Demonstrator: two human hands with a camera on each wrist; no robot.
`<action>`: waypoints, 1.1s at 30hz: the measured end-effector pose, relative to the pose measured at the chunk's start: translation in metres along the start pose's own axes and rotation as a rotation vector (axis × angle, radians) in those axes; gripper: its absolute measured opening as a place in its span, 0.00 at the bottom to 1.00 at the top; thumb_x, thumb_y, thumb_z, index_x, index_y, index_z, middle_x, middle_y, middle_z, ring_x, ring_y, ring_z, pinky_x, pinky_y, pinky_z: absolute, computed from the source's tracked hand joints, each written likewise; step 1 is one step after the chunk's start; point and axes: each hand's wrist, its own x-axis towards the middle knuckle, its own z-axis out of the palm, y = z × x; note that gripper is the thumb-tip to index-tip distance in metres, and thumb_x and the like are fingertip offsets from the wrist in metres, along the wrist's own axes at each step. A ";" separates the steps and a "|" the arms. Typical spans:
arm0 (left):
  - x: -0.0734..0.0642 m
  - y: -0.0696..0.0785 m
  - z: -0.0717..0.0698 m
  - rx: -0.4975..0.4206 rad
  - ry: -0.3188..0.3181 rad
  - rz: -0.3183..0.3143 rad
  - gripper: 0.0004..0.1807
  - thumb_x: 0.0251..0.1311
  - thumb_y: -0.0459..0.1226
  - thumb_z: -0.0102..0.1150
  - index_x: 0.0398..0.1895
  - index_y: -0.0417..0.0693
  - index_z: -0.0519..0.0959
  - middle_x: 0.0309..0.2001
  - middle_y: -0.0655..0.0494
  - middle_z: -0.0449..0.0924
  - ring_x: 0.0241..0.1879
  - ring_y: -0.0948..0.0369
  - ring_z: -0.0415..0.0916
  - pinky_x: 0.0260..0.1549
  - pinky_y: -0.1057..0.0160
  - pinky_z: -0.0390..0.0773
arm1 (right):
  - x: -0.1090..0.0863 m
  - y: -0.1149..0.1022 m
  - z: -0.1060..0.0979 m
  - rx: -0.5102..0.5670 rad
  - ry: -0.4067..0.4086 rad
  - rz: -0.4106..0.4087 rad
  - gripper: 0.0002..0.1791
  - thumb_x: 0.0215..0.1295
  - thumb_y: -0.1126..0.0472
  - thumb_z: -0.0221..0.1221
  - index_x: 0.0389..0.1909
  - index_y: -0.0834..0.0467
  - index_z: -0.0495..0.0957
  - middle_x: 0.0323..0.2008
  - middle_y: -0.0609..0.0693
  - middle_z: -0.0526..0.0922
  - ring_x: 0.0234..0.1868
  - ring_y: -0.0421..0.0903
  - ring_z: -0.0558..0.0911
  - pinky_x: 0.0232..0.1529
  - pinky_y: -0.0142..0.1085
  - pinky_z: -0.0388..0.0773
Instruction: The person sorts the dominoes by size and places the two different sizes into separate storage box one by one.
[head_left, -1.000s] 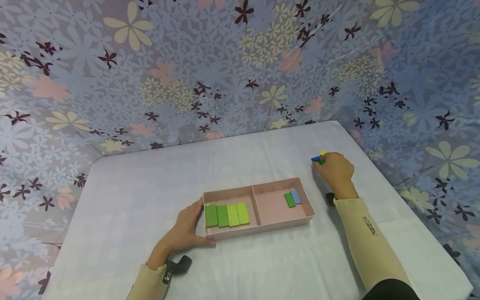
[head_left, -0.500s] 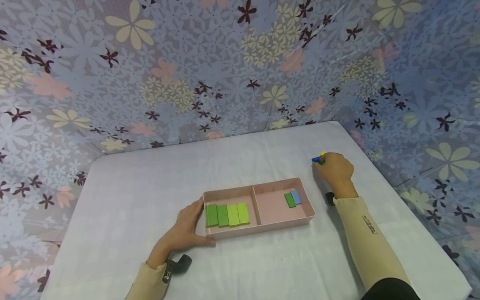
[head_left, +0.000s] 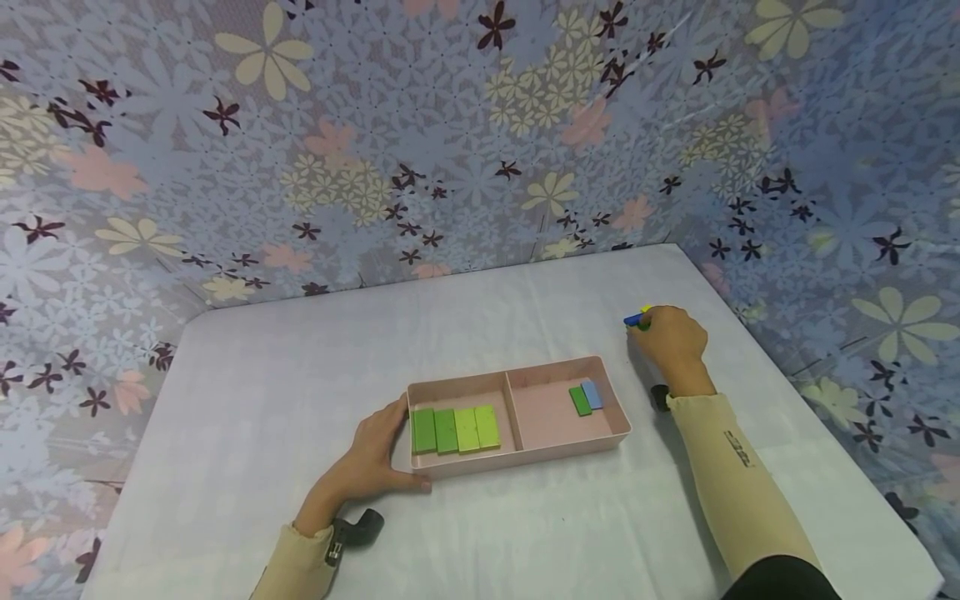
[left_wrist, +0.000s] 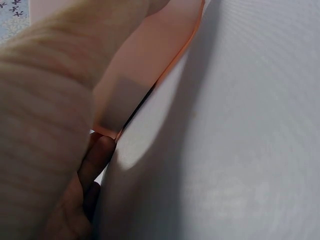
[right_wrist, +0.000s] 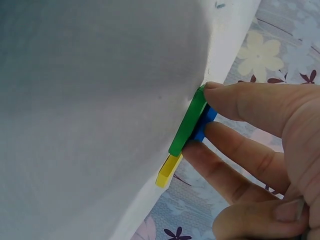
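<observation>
A pink two-compartment box (head_left: 543, 427) lies across the table in the head view. My left hand (head_left: 372, 456) grips its left end, with the thumb along the front wall and the fingers at the left side. Past the box's right end, my right hand (head_left: 672, 340) is low at the table. In the right wrist view its thumb and fingers pinch a small green block (right_wrist: 187, 124) by its ends. Against that lies a blue block (right_wrist: 204, 121), which the fingertips also meet, partly hidden behind the green one. A yellow block (right_wrist: 167, 171) sits just beyond the green one's lower end.
Several larger green tiles (head_left: 424, 431) stand side by side in the box's left compartment. A small green block (head_left: 580, 401) and a light blue block (head_left: 592, 394) lie together in the right one. White cloth covers the table (head_left: 322, 350); flowered cloth hangs behind and to the right.
</observation>
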 end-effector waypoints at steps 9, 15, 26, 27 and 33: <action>0.000 -0.001 0.002 -0.006 -0.004 -0.009 0.76 0.36 0.63 0.80 0.83 0.59 0.38 0.81 0.53 0.48 0.78 0.46 0.48 0.74 0.37 0.45 | -0.001 0.003 0.001 0.000 0.004 0.001 0.23 0.62 0.51 0.64 0.49 0.66 0.84 0.45 0.69 0.84 0.39 0.65 0.84 0.30 0.55 0.82; 0.000 0.000 0.002 0.000 0.006 -0.002 0.75 0.36 0.63 0.80 0.83 0.58 0.39 0.81 0.51 0.49 0.78 0.45 0.49 0.74 0.37 0.46 | -0.001 0.003 0.002 0.008 -0.024 0.012 0.26 0.64 0.49 0.63 0.52 0.67 0.82 0.46 0.69 0.84 0.42 0.66 0.84 0.35 0.57 0.82; 0.000 0.000 0.001 0.004 0.000 -0.008 0.76 0.35 0.63 0.80 0.83 0.62 0.38 0.81 0.54 0.49 0.78 0.47 0.48 0.75 0.38 0.45 | -0.005 0.005 -0.001 0.027 -0.055 0.022 0.27 0.63 0.48 0.63 0.53 0.66 0.82 0.48 0.69 0.84 0.44 0.67 0.83 0.36 0.58 0.82; 0.000 0.000 0.001 0.006 0.005 -0.004 0.76 0.35 0.63 0.80 0.83 0.61 0.38 0.81 0.53 0.49 0.78 0.47 0.49 0.75 0.38 0.45 | -0.006 0.006 -0.002 0.030 -0.056 0.024 0.27 0.63 0.48 0.63 0.53 0.66 0.82 0.48 0.68 0.84 0.44 0.67 0.83 0.36 0.57 0.82; 0.000 0.002 0.000 -0.001 -0.001 -0.017 0.76 0.35 0.63 0.80 0.83 0.60 0.38 0.81 0.52 0.48 0.78 0.46 0.48 0.74 0.37 0.46 | -0.012 0.008 -0.006 0.031 -0.049 0.019 0.28 0.63 0.48 0.64 0.54 0.66 0.82 0.49 0.68 0.84 0.43 0.66 0.84 0.35 0.57 0.82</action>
